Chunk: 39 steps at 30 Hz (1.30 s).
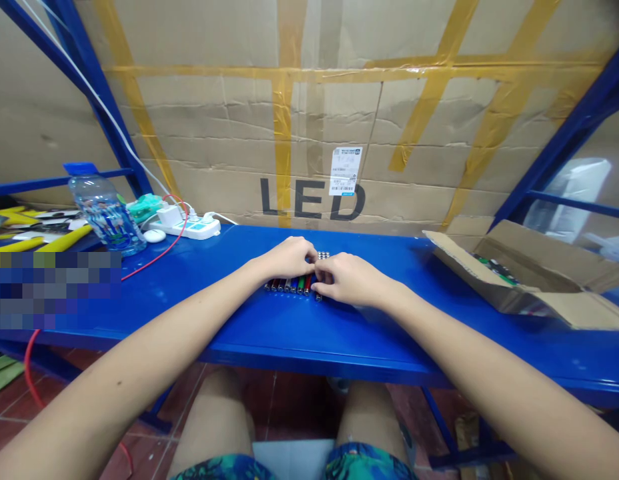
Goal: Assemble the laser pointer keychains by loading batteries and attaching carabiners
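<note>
On the blue table (pixel 289 333), a row of slim coloured tubes (pixel 294 287) with metal ends lies side by side, in dark red, blue, green and red. My left hand (pixel 289 258) is over the far part of the row, its fingers curled and pinched; whatever they hold is hidden. Close against it, my right hand (pixel 350 279) has thumb and fingers closed around a slim tube, whose metal end (pixel 318 297) shows below the thumb. Just beyond my fingertips stand small shiny round metal pieces (pixel 323 255), partly covered by the hands.
A water bottle (pixel 107 210) and a white power strip (pixel 197 227) with a red cable (pixel 162 253) are on the left. At the right lies an opened cardboard box (pixel 519 283) with green and black items inside. A large taped carton (pixel 229 133) forms the back wall.
</note>
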Each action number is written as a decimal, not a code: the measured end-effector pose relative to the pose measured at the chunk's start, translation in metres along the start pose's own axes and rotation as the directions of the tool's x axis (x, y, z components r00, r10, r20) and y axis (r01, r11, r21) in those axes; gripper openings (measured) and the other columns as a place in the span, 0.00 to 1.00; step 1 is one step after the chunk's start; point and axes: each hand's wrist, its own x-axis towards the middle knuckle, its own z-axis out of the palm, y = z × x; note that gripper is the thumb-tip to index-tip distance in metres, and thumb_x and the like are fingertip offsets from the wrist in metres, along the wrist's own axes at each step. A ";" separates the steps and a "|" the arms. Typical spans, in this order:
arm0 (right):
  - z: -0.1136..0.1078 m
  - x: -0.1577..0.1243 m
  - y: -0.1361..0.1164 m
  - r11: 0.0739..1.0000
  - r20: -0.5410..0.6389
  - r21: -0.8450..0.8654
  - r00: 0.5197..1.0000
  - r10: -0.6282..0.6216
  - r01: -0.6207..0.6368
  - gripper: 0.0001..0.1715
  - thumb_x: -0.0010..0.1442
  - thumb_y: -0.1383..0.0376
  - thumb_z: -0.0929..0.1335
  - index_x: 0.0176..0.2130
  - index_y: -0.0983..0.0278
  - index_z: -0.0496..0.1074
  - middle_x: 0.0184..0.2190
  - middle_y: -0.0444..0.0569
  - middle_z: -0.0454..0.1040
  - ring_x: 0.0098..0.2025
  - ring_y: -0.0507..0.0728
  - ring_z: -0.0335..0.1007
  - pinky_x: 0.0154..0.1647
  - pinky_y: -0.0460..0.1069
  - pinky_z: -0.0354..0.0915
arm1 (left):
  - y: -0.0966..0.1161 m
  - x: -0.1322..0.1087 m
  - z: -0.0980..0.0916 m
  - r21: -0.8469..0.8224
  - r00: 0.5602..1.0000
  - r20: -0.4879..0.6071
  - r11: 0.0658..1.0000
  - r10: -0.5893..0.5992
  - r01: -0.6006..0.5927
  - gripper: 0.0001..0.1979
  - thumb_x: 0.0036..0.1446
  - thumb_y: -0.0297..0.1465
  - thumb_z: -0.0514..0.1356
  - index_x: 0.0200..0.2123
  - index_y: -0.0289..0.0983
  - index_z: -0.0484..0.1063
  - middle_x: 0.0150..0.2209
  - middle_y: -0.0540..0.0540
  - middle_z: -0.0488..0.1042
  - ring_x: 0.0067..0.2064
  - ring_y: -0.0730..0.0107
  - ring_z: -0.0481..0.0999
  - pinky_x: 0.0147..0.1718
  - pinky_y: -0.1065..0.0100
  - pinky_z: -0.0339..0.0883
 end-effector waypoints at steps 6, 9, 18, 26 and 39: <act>0.004 0.000 -0.003 0.997 -0.019 -0.070 0.999 0.031 -0.032 0.10 0.61 0.58 0.68 0.35 0.62 0.74 0.33 0.53 0.78 0.33 0.59 0.71 0.27 0.49 0.52 | 0.002 0.002 -0.006 0.006 0.994 -0.110 1.000 0.022 -0.022 0.06 0.53 0.27 0.61 0.29 0.37 0.79 0.35 0.46 0.81 0.41 0.62 0.75 0.43 0.63 0.66; 0.006 0.000 -0.007 0.995 -0.010 -0.076 0.998 0.060 -0.060 0.09 0.60 0.59 0.68 0.35 0.62 0.73 0.33 0.53 0.77 0.34 0.59 0.71 0.28 0.49 0.52 | -0.003 0.002 -0.014 -0.034 0.969 -0.248 0.999 -0.009 0.000 0.07 0.55 0.28 0.61 0.30 0.36 0.80 0.35 0.45 0.81 0.40 0.64 0.76 0.44 0.64 0.67; -0.015 -0.006 0.005 0.987 -0.125 0.090 0.982 0.143 -0.133 0.09 0.55 0.66 0.67 0.39 0.63 0.71 0.32 0.51 0.77 0.30 0.56 0.69 0.27 0.48 0.55 | -0.041 0.001 -0.006 -0.033 0.969 -0.098 0.974 -0.227 0.225 0.08 0.54 0.31 0.61 0.31 0.37 0.81 0.35 0.45 0.82 0.38 0.64 0.78 0.40 0.65 0.67; -0.028 -0.005 0.079 0.931 -0.244 0.259 0.916 0.319 -0.256 0.16 0.54 0.66 0.66 0.42 0.66 0.76 0.31 0.48 0.77 0.31 0.54 0.69 0.31 0.48 0.59 | -0.018 -0.003 -0.012 0.068 0.974 -0.215 0.994 -0.074 0.091 0.10 0.58 0.30 0.57 0.36 0.37 0.80 0.37 0.44 0.80 0.42 0.63 0.75 0.43 0.63 0.64; -0.018 0.000 0.082 0.938 -0.230 0.228 0.921 0.314 -0.262 0.13 0.55 0.67 0.67 0.40 0.67 0.77 0.32 0.50 0.78 0.33 0.55 0.70 0.33 0.47 0.60 | 0.029 -0.006 0.015 0.485 0.971 0.035 0.846 0.236 -0.223 0.17 0.60 0.23 0.52 0.44 0.37 0.79 0.42 0.41 0.79 0.44 0.56 0.67 0.40 0.57 0.54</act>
